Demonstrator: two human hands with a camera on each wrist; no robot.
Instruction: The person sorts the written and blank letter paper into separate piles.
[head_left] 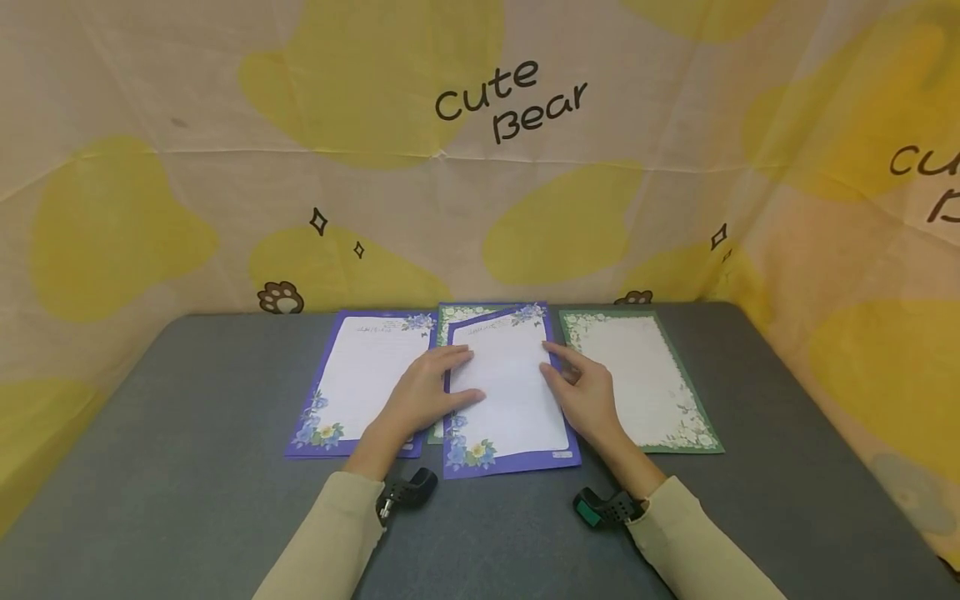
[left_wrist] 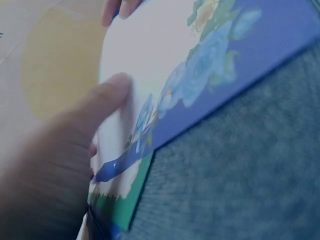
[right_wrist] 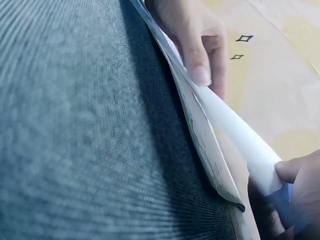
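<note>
A blue-bordered sheet of writing paper (head_left: 506,392) with flower corners lies in the middle, slightly askew and raised, in front of a green-bordered sheet (head_left: 453,313). My left hand (head_left: 427,387) lies over its left edge, with straight fingers and thumb (left_wrist: 116,90) resting on the white face. At the right edge my right hand (head_left: 588,392) pinches the sheet, thumb on the face and fingers curled behind. In the right wrist view the raised sheet (right_wrist: 250,142) bows up between the right hand (right_wrist: 302,192) and the left hand (right_wrist: 200,45).
Another blue-bordered sheet (head_left: 367,375) lies on the left, partly under my left forearm. To the right is a green-bordered sheet (head_left: 637,375). All lie on a dark grey table (head_left: 187,467), before a yellow-patterned cloth backdrop (head_left: 420,208).
</note>
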